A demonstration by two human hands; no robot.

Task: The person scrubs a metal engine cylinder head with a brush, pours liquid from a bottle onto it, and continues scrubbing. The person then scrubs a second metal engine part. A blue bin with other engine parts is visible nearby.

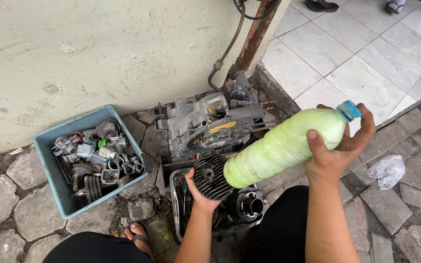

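Right hand [334, 151] clamped round a tilted green-filled plastic bottle [283, 146], blue cap up-right, left hand [198, 190] gripping a finned cylinder head [212, 176] over a metal tray [176, 204]; engine casing [210, 124] behind, blue parts bin [54, 182] left.

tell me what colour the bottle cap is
Blue. The cap tops the pale green bottle in the right hand, seen in the head view.
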